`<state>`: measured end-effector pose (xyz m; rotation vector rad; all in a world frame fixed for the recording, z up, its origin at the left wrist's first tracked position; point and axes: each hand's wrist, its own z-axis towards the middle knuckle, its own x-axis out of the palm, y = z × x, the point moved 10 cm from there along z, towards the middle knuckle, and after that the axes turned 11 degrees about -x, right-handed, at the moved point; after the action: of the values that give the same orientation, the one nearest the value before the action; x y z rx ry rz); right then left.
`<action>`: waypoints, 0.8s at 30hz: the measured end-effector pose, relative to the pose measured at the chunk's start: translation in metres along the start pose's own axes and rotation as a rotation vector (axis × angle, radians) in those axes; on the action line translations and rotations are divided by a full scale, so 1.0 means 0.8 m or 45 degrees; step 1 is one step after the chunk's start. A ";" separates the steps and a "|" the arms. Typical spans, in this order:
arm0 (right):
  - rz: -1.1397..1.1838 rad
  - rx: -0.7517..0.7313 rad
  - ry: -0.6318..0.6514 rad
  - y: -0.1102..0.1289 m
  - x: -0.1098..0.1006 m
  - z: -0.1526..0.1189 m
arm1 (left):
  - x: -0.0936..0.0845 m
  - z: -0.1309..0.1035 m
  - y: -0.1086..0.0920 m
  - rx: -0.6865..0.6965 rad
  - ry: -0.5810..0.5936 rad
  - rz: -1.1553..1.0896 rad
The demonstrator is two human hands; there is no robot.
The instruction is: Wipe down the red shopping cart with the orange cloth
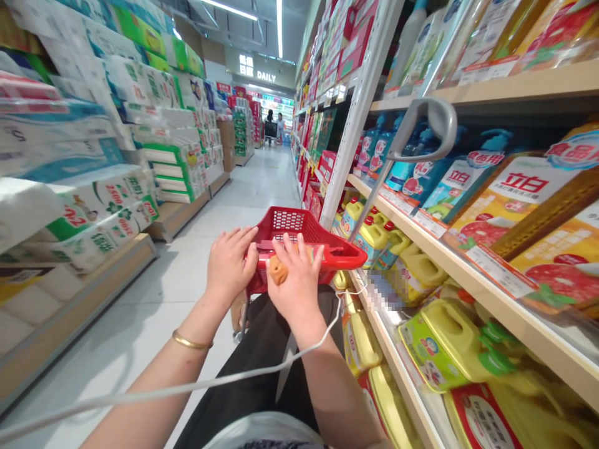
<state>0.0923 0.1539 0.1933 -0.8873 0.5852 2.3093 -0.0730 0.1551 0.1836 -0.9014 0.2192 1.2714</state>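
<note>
A red plastic shopping basket (344, 251) with a perforated far wall stands just in front of my legs. My left hand (233, 259) rests at the left part of its near rim, fingers extended and thumb apart. Over the near rim further right, my right hand (296, 272) lies palm down with its fingers spread. An orange-brown, rounded thing (277, 269) with a small hole shows by the right thumb; I cannot make out its kind. The basket's grey pull handle (425, 131) leans up to the right, against the shelf side.
Shelves of dish soap bottles (505, 193) and yellow detergent jugs (440, 343) line the right side closely. Stacked tissue packs (173, 162) stand along the left. A white cable (187, 386) crosses my forearms. Two people (274, 126) are far down the aisle (262, 181).
</note>
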 end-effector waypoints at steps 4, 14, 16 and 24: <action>-0.086 0.214 -0.086 -0.064 -0.027 -0.019 | 0.000 -0.001 0.000 0.022 -0.005 -0.001; -0.070 0.144 -0.026 -0.038 -0.013 -0.010 | -0.008 -0.003 -0.009 0.019 -0.044 0.061; -0.002 0.018 0.018 -0.002 0.001 0.001 | -0.010 -0.005 -0.009 0.038 -0.037 0.095; -0.271 0.600 -0.211 -0.155 -0.073 -0.055 | -0.005 -0.005 -0.006 0.017 -0.022 0.040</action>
<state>0.2294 0.1977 0.1819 -0.5006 0.8689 1.9132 -0.0689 0.1496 0.1856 -0.8785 0.2289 1.3046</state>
